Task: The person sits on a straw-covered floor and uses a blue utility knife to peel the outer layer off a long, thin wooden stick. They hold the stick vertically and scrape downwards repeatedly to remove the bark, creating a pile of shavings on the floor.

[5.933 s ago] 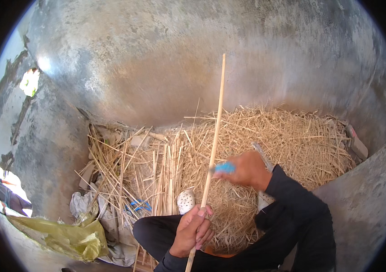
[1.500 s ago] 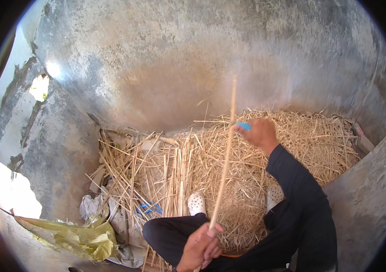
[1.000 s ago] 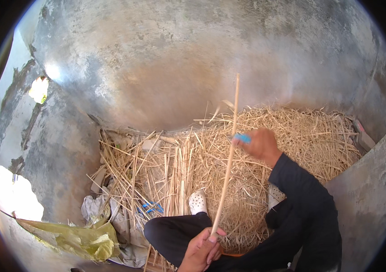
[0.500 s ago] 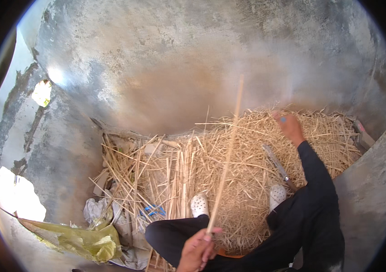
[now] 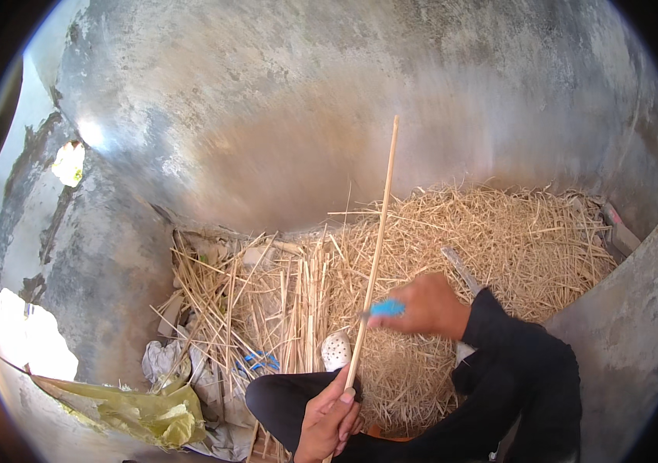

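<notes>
A long, pale bamboo strip (image 5: 382, 220) slants up from my left hand (image 5: 329, 420), whose fingers are closed around its lower end with the thumb along it. My right hand (image 5: 431, 306) is closed on a small blue-handled tool (image 5: 387, 308). A short dark tip pokes out of the tool at the strip's middle; blur hides whether it is a blade and whether it touches. Under my right forearm lies a long knife (image 5: 460, 268), its lower part covered by the sleeve.
Thin pale shavings (image 5: 514, 231) heap along the concrete wall (image 5: 306, 116). Several loose strips (image 5: 309, 301) lie on the left, beside a yellow plastic sheet (image 5: 136, 409) and crumpled white sacking (image 5: 165, 359). A white clog (image 5: 336, 352) stands by my knee.
My right hand has come down and left from the far shavings to the strip's middle, bringing the blue-handled tool. The strip's upper end has shifted slightly left; my left hand keeps its grip.
</notes>
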Available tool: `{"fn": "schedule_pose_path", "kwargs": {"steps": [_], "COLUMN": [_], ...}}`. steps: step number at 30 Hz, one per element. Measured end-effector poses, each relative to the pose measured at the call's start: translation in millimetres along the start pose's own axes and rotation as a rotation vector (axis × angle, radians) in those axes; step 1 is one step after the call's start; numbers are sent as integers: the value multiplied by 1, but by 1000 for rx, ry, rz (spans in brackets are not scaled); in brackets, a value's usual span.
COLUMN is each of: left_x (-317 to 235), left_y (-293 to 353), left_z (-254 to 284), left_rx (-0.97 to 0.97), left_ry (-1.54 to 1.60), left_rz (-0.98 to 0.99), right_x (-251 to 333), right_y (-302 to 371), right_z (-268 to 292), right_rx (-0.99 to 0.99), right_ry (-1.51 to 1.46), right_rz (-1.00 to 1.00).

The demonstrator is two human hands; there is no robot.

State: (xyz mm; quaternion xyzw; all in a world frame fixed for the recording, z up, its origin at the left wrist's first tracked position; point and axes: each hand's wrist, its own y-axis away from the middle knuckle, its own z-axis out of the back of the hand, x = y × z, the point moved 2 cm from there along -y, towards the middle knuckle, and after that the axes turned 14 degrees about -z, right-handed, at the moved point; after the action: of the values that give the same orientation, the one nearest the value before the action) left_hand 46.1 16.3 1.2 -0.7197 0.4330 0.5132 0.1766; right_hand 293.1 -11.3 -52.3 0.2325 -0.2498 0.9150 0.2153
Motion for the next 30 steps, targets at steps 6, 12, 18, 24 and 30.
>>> {"fn": "schedule_pose_path", "kwargs": {"steps": [6,12,18,24,30], "left_x": [7,-1,8,5,8], "left_y": [1,11,16,37,37], "left_z": [9,-2,15,-1,10], "left_rx": [-44,25,-4,0,49], "left_ry": [-189,-203,-252,-229,-401], "left_rz": [-112,-58,-124,-55,-206], "right_x": [4,-51,-10,-73,-41], "right_y": [-12,-43,-28,-63,-47], "right_z": [1,-15,-19,3,-6], "right_rx": [-102,-47,-44,-123,-190], "right_ry": [11,131,121,54,-23], "right_rz": [115,-180,-40,-227,-105]}}
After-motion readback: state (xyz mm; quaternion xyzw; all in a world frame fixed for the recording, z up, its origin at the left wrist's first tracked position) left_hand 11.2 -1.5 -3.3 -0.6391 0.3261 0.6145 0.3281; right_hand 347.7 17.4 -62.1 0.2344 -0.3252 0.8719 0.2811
